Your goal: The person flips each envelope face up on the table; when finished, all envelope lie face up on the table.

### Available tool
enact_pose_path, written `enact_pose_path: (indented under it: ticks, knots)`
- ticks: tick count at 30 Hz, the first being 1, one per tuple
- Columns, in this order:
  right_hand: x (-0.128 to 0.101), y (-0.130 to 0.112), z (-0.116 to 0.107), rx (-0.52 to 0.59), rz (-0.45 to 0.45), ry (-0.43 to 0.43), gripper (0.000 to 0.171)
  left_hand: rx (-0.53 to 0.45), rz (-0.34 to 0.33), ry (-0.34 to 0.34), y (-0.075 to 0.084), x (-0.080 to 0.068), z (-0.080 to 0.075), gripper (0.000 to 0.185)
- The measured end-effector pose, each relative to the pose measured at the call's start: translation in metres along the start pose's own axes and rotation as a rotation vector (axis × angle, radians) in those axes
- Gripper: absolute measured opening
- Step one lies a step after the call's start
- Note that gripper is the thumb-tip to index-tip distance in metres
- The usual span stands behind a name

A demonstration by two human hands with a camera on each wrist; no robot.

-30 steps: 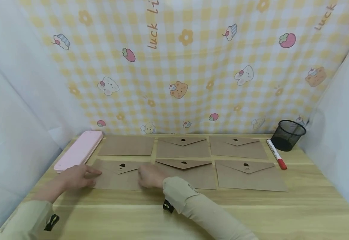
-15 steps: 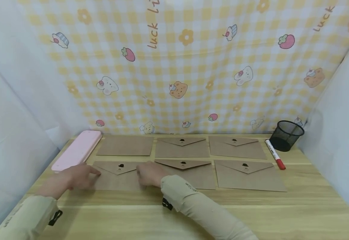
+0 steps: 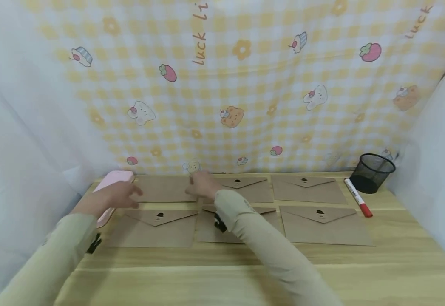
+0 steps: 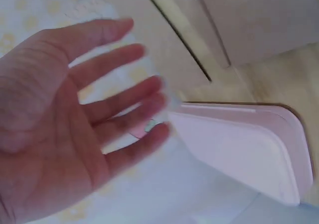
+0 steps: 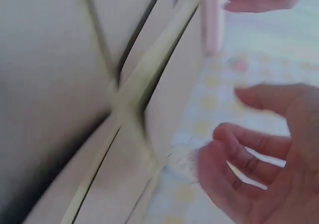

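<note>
Several brown paper envelopes lie in two rows on the wooden table. At the back left is one with its plain side up, an envelope without a visible flap (image 3: 165,190). In front of it lies an envelope with a hat print (image 3: 151,233). My left hand (image 3: 117,196) hovers by the plain envelope's left end, above the pink case (image 3: 105,180); the left wrist view shows its fingers spread and holding nothing. Near that envelope's right end is my right hand (image 3: 204,185), its fingers loosely bent, with nothing in them in the right wrist view.
More flapped envelopes lie to the right: a back right envelope (image 3: 308,191) and a front right envelope (image 3: 325,231). Beyond them are a red-capped marker (image 3: 356,195) and a black mesh pen holder (image 3: 373,170). A checked curtain (image 3: 245,93) hangs behind the table.
Both hands have left the front left hat-print envelope and moved back to either end of the plain one behind it. The envelopes stay flat in their rows.
</note>
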State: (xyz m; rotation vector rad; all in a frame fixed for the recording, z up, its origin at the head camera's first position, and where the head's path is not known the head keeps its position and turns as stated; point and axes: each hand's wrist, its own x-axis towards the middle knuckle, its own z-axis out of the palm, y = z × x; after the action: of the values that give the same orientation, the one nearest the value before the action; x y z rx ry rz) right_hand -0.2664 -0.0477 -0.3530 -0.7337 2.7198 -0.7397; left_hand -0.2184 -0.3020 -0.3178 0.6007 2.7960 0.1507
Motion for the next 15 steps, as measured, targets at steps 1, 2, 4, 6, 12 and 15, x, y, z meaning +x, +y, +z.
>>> enact_pose_path:
  ticks: [1, 2, 4, 6, 12, 15]
  knots:
    - [0.007, 0.003, 0.0, -0.02, -0.005, -0.007, 0.03, -0.022, -0.009, 0.005, -0.002, 0.007, -0.001, 0.048]
    - [0.013, 0.006, 0.0, -0.038, -0.014, -0.025, 0.042, -0.038, -0.017, 0.005, -0.005, 0.014, 0.0, 0.056]
    - [0.023, 0.014, 0.001, -0.078, -0.026, -0.075, 0.067, -0.055, -0.041, 0.001, -0.009, 0.031, 0.004, 0.074]
    - [0.031, 0.021, 0.002, -0.095, -0.028, -0.133, 0.081, -0.072, -0.047, -0.012, -0.012, 0.049, 0.011, 0.089]
    - [0.051, 0.029, 0.011, -0.158, -0.009, -0.276, 0.098, -0.142, -0.033, -0.102, -0.019, 0.08, 0.026, 0.102]
    - [0.062, 0.028, 0.016, -0.224, 0.007, -0.28, 0.093, -0.254, -0.037, -0.151, -0.023, 0.085, 0.026, 0.102]
